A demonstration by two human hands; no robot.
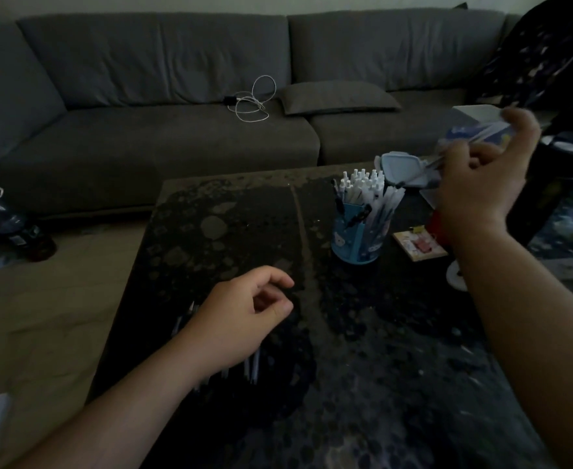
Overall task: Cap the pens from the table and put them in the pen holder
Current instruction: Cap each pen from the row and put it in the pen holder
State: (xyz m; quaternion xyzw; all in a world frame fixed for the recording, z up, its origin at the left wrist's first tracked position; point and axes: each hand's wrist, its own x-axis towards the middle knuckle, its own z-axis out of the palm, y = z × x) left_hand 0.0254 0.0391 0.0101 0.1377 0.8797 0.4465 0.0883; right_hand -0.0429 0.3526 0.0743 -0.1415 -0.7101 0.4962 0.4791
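Observation:
A blue pen holder [359, 233] stands on the dark table [362, 367], packed with several white capped pens [366, 186]. My right hand [481, 174] is raised to the right of and above the holder and pinches a slim white pen [464, 148] that slants down toward the holder. My left hand [241, 319] hovers low over the table's left part, fingers loosely curled and holding nothing. Several loose pens [253, 365] lie on the table beneath my left hand and wrist, mostly hidden.
A pale lidded box [401, 167] sits behind the holder. A small card with clips [418, 247], a red object and a white dish lie to the holder's right. A dark bottle [549, 184] stands at the right edge. A grey sofa [176, 96] with a white cable runs behind.

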